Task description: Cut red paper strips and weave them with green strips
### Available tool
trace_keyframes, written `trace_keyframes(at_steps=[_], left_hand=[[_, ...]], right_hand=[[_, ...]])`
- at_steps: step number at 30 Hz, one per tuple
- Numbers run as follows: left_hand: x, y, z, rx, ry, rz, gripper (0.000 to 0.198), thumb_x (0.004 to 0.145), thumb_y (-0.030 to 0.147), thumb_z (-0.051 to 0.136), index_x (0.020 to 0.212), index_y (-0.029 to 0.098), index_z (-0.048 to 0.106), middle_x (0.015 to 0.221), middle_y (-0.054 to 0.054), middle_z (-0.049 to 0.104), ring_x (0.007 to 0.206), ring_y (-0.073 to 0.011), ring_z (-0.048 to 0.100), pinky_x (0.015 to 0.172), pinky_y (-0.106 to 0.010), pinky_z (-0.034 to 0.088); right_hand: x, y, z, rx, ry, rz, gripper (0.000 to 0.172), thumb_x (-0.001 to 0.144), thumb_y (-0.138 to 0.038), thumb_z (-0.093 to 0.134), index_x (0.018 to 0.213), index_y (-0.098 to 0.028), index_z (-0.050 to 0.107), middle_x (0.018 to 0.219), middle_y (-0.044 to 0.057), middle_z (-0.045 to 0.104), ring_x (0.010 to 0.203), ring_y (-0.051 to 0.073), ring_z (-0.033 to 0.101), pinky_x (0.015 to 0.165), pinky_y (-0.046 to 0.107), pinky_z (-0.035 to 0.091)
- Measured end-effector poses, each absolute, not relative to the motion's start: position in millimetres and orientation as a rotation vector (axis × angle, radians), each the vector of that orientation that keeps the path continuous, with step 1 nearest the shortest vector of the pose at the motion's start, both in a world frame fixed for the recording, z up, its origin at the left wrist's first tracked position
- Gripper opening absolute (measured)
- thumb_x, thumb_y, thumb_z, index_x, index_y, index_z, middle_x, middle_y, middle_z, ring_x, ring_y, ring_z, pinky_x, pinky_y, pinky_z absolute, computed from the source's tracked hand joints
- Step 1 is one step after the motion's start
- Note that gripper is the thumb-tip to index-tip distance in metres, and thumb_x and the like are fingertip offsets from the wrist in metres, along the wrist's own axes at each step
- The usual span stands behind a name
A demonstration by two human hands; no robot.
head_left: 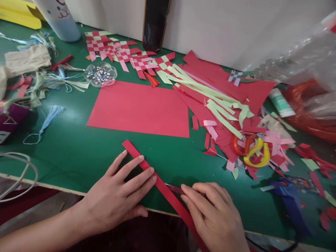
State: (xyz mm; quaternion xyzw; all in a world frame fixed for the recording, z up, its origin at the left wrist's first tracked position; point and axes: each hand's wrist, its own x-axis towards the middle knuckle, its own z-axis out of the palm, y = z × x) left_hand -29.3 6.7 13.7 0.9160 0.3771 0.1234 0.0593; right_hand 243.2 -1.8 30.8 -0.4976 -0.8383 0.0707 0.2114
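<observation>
Right hand [214, 211]: right at the front, curled over, thumb and fingers pinched on a slim tool with a dark red handle and thin metallic tip [176, 189]; that tip sits up against the edge of a long, narrow red paper strip [169, 197], and whether it touches, I can't call.
Left hand [122, 192]: palm down, fingers fanned wide, fingertips resting on the strip's upper half; steadying it, I'd say, and gripping nothing.
Red strip: on the glossy green surface [76, 159], passing under the left fingertips and running out over the front edge.
Long axis: a clean diagonal! Far end points up and left, towards the sheet beyond; near end heads down and right beside the right hand, its tip out of sight.
Progress: under way, by my reading; the strip lies apart from the sheet, no cut showing across its visible length, so the work on it looks unfinished.
Scissors: orange-and-yellow-handled pair [266, 154], off to the right among paper scraps.
Red sheet: plain rectangular red paper [141, 112], flat and looking whole.
Pale green strips: loose narrow paper lengths [225, 122], heaped on more red paper, unwoven.
Woven pieces: red, pink and pale green checkered paper [123, 54], at the back, these looking largely made up.
</observation>
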Motion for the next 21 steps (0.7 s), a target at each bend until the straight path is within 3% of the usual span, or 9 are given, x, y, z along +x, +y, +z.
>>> trace_keyframes(at_steps=[21], left_hand=[[-31, 6, 12, 2.792, 1.139, 0.361, 0.063, 0.089, 0.067, 0.054, 0.138, 0.028, 0.056, 0.136, -0.003, 0.062, 0.135, -0.032, 0.045, 0.123, -0.058, 0.007]], right_hand=[[239, 9, 32, -1.363, -2.349, 0.168, 0.016, 0.092, -0.016, 0.062, 0.099, -0.021, 0.075, 0.083, 0.003, 0.066, 0.08, 0.016, 0.059, 0.077, 0.032, 0.045]])
